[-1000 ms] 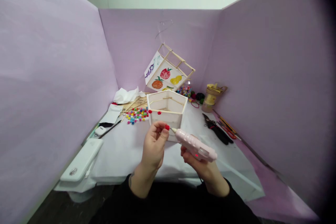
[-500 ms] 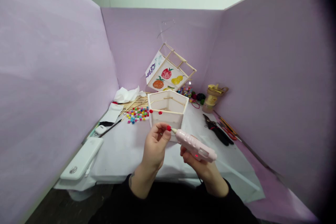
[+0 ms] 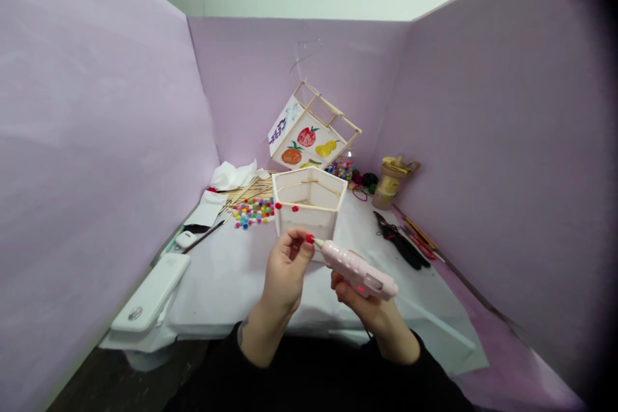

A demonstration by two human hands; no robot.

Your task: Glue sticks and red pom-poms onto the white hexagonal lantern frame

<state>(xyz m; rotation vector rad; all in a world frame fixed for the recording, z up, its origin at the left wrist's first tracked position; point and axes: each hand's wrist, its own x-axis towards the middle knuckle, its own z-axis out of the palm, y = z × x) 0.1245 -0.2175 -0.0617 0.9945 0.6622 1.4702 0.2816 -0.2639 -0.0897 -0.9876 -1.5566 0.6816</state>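
Between thumb and fingertips, my left hand (image 3: 286, 267) pinches a small red pompom (image 3: 309, 239). My right hand (image 3: 364, 302) is wrapped round a pale pink hot glue gun (image 3: 360, 269) with a red light lit on its side. The gun's nozzle points left and meets the pompom, or nearly so. Just beyond my hands stands a white-walled, open-topped box frame with wooden stick edges (image 3: 323, 222). Two red pompoms (image 3: 295, 208) sit on its front rim, toward the left.
Colourful pompoms (image 3: 253, 211) and wooden sticks (image 3: 248, 190) lie left of the box. Behind it a tilted frame with painted fruit (image 3: 313, 135) leans. Black-handled pruning shears (image 3: 400, 241) lie at right, near a jar (image 3: 386, 183). A white power bank (image 3: 152, 291) sits front left.
Hardly anything differs. The pompom and the glue gun's nozzle have shifted very slightly, and the view has tilted a touch.
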